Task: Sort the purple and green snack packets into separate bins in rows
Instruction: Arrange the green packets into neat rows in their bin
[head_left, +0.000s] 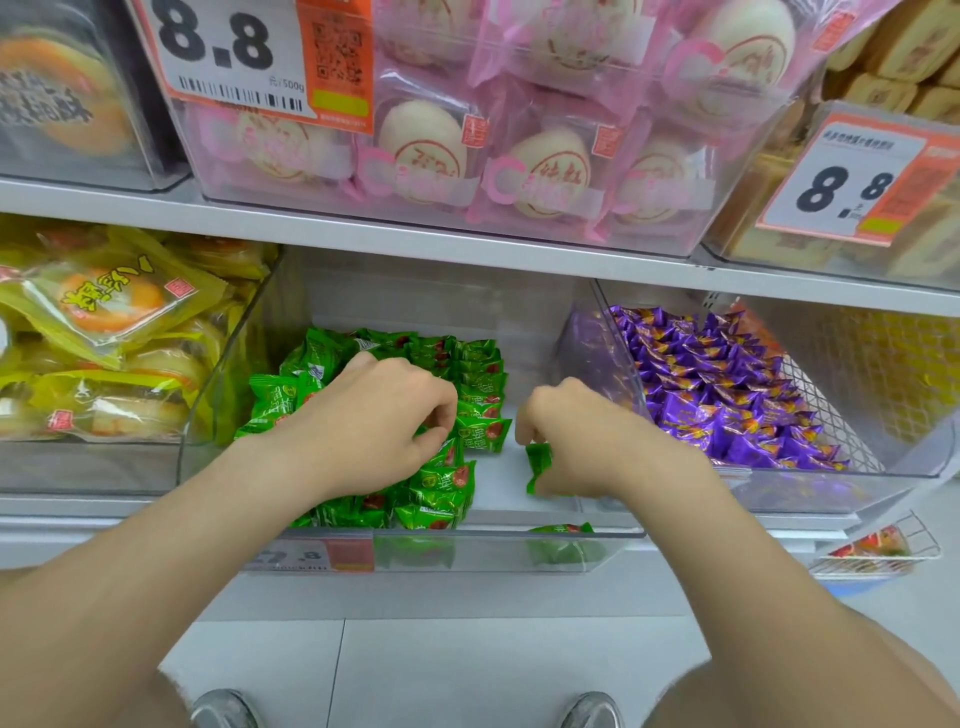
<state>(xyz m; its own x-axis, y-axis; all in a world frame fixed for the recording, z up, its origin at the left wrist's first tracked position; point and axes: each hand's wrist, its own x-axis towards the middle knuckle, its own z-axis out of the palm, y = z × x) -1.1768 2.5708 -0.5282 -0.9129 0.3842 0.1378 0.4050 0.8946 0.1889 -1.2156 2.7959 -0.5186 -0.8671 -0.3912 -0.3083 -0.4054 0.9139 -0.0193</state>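
Note:
A clear middle bin (597, 532) holds green snack packets (480, 387) lined up in rows on its left side. My left hand (379, 415) lies on those rows with fingertips curled onto a green packet (447, 452). My right hand (576, 431) hovers over the bare right part of the bin floor and pinches one green packet (537, 462) that hangs below the fingers. Another green packet (561, 529) lies at the bin's front right. The clear bin (883, 467) to the right holds purple packets (727, 395) in rows.
A bin of yellow pastry packs (104, 332) stands to the left. On the shelf above are pink bun packs (467, 145) and price tags (249, 57). A wire basket (883, 551) hangs at lower right. My shoes (223, 709) show on the tiled floor.

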